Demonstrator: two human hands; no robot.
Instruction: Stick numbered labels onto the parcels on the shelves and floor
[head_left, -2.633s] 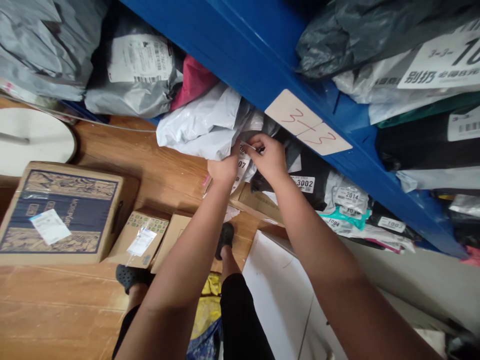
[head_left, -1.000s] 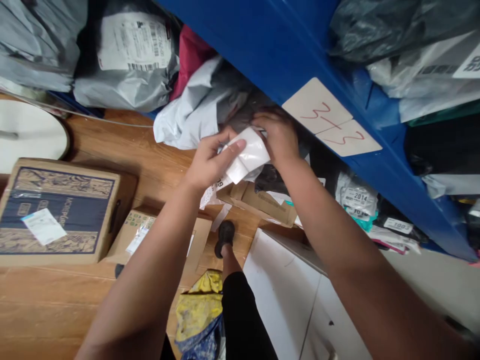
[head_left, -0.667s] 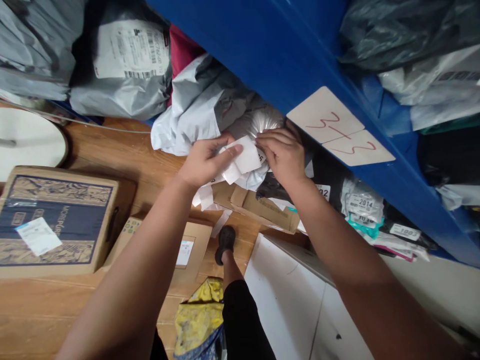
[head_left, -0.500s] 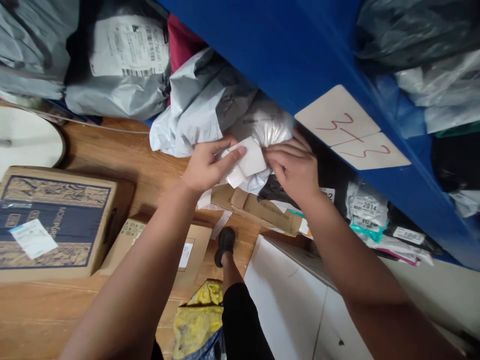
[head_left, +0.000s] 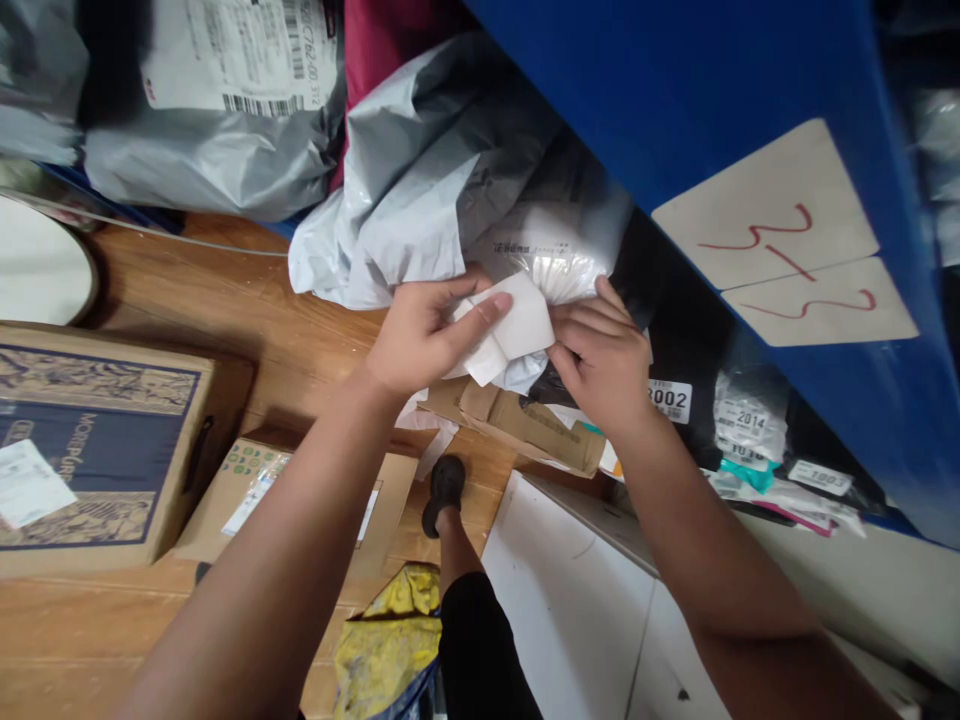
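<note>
Between the thumb and fingers of my left hand [head_left: 431, 330] is a small bundle of white labels [head_left: 519, 318], held closed with the thumb on top. My right hand [head_left: 600, 345] is closed at the labels' right edge, its fingers curled against a shiny, creased plastic parcel [head_left: 551, 255]. What its fingertips pinch is hidden. The parcel lies at the shelf's edge, beside a crumpled grey mailer bag [head_left: 409, 205].
Above right runs a blue shelf beam [head_left: 600, 100] with a handwritten card [head_left: 780, 240]. Labelled bags [head_left: 750, 415] lie below it. Cardboard boxes [head_left: 232, 385] and a yellow sack [head_left: 386, 650] are on the wooden floor [head_left: 210, 255]. A white panel [head_left: 566, 590] stands at lower right.
The view has shifted closer to the shelf, so the beam and mailer bags look larger. Both hands keep their closed grip, and the white labels have tilted slightly.
</note>
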